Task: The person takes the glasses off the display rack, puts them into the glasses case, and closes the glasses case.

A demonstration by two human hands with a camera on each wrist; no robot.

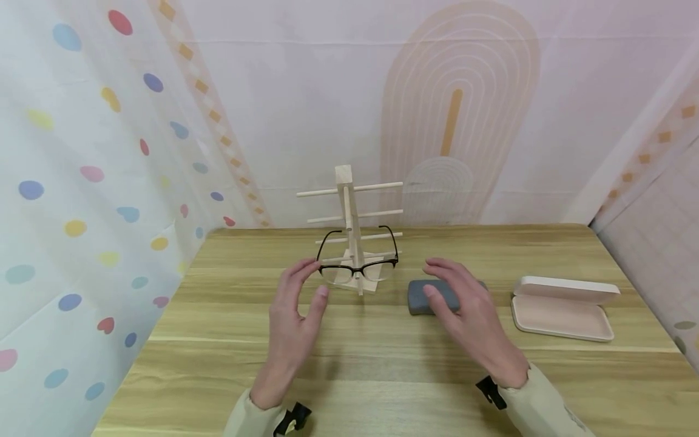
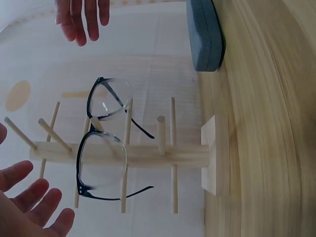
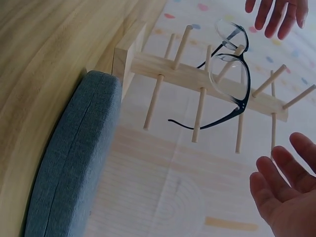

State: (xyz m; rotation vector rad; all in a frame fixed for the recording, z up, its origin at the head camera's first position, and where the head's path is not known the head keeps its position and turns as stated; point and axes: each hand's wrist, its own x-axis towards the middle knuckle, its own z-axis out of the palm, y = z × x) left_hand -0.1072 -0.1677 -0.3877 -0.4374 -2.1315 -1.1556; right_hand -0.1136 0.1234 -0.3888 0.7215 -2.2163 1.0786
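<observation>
Left hand (image 1: pixel 292 331), right hand (image 1: pixel 472 315) hover apart, fingers loosely parted, flanking glasses (image 1: pixel 357 269) on a rack (image 1: pixel 355 233) near the counter's (image 1: pixel 371 358) back edge, grey case (image 1: pixel 418 298) half-hidden!

We're in a cloth-screened nook, home or studio unclear: wood-grain desk (image 1: pixel 382 358) below, dotted drape (image 1: pixel 117 182) at left, arch-printed drape (image 1: pixel 322 97) across the top!

Head view forward and down, wrist views nearer, turned sideways, sharing the wooden rack (image 2: pixel 143 157)
</observation>
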